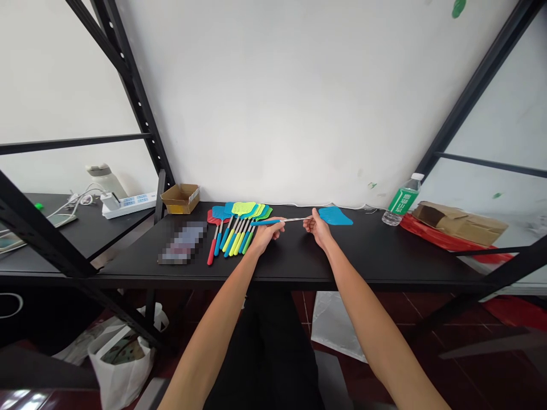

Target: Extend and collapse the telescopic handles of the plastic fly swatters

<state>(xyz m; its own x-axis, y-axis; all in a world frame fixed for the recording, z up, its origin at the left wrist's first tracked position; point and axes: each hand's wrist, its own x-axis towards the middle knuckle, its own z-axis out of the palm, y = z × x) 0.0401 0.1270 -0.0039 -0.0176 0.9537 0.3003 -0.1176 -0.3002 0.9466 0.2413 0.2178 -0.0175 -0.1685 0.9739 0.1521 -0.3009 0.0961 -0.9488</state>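
I hold a blue fly swatter (335, 216) sideways over the black table (367, 256). My left hand (267, 232) is closed round its blue handle. My right hand (317, 226) pinches the thin metal rod just left of the blue mesh head. To the left of my left hand lies a fanned row of several fly swatters (237, 228) with red, blue, yellow and green handles, heads toward the wall.
A small open cardboard box (180, 197) stands at the back left, a blurred flat object (183, 243) nearer the front. A green-labelled water bottle (401, 201) and a brown paper bag (459, 223) on red plastic are at the right. Black shelf frames flank the table.
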